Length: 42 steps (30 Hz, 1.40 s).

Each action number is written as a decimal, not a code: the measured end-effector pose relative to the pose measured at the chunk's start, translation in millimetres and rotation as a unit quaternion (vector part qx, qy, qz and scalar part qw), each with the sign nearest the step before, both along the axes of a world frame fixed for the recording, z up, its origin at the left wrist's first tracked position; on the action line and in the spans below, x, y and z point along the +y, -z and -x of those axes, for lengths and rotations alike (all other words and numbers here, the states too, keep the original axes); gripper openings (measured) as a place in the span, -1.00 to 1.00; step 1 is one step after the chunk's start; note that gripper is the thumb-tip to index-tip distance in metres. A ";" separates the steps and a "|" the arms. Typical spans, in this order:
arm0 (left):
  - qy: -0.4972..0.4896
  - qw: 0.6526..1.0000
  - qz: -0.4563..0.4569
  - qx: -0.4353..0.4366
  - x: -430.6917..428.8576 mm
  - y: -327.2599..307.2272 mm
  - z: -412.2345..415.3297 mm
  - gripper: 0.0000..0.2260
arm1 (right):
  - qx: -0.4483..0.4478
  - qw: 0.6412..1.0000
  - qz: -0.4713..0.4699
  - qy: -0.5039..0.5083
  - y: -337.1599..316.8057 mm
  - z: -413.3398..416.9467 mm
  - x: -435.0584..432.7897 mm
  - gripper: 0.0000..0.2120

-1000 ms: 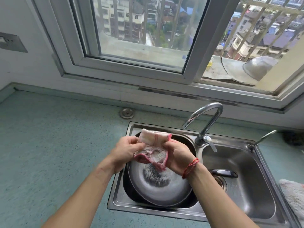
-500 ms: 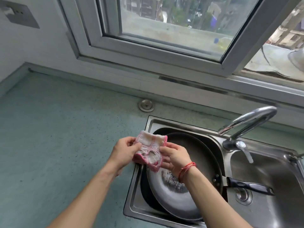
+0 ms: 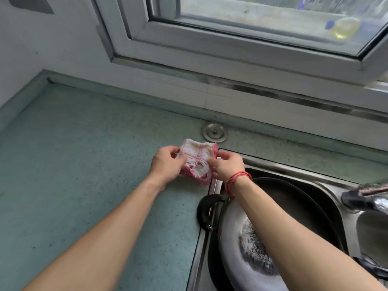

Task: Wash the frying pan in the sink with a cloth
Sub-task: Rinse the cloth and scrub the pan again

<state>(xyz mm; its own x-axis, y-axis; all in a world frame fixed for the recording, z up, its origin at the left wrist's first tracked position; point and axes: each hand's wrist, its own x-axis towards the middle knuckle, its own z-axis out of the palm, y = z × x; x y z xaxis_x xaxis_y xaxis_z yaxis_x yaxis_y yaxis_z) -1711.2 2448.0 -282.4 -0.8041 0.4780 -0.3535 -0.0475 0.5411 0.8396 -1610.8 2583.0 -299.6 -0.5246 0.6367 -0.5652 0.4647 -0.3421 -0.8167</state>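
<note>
- Below my right forearm, the frying pan (image 3: 233,248) sits in the sink (image 3: 198,261), with residue at its middle.
- My left hand (image 3: 165,166) and right hand (image 3: 226,166) each pinch a side of the cloth (image 3: 197,158), above the counter (image 3: 84,164) beside the sink.
- I judge scrubbing has not yet begun; next, the cloth must come down onto the pan.

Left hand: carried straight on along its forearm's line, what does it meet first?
Beyond the cloth it grips, probably the round metal cap on the countertop, if the left hand travels low; otherwise the wall behind. Height is unclear.
</note>
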 end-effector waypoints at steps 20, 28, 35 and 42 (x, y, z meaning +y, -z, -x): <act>0.039 0.991 0.079 0.098 -1.3 11.7 3.0 -0.58 | -0.047 0.989 -0.124 -0.070 16.1 -1.3 19.2 -0.45; 0.065 0.984 0.077 0.145 -13.8 -12.4 -43.1 -0.62 | -0.064 0.970 -0.212 -0.102 -27.7 -76.7 18.8 -0.59; 0.124 0.972 0.063 0.190 -15.7 -34.4 -93.1 -0.67 | -0.107 0.950 -0.271 -0.113 -59.8 -165.2 16.7 -0.55; 0.177 0.947 0.071 0.257 -11.6 -45.6 -140.5 -0.58 | -0.150 0.926 -0.329 -0.112 -76.5 -258.1 22.0 -0.50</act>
